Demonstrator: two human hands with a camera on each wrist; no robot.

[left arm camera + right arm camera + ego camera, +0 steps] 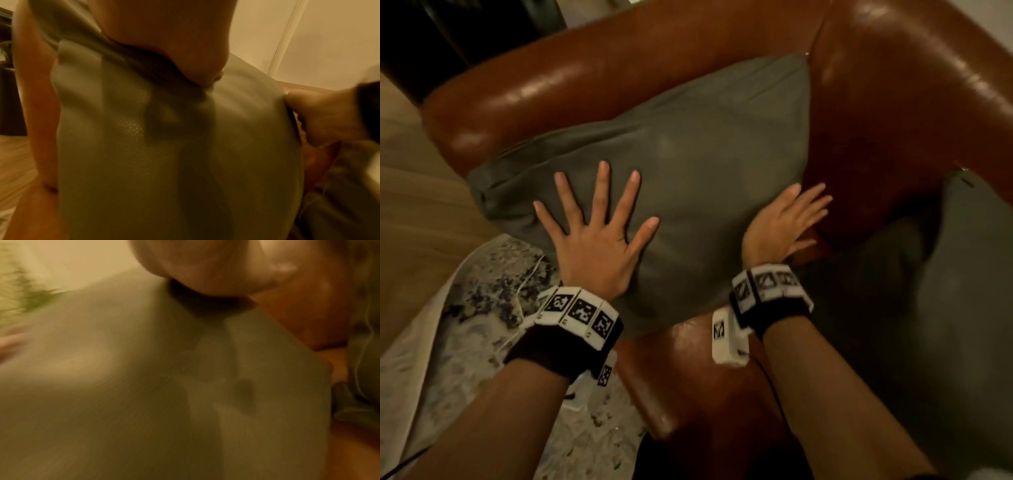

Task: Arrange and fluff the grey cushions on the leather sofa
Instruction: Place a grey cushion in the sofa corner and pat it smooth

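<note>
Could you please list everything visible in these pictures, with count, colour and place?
Sofa: one, brown leather, fills the upper and right part of the head view; arm at left, backrest at right.
Cushions: two, grey. Near cushion leans on the sofa arm, under both hands; second cushion lies on the seat at right.
Rug: one, pale with dark blue flecks, on the floor at lower left.
Cable: one, white, across the rug.
Floor: light wood, left edge.
Wristbands: two, black with white marker blocks, one per wrist.
Left hand: fingers spread flat on the near cushion's face.
Right hand: fingers straight, at that cushion's right edge by the backrest.
</note>
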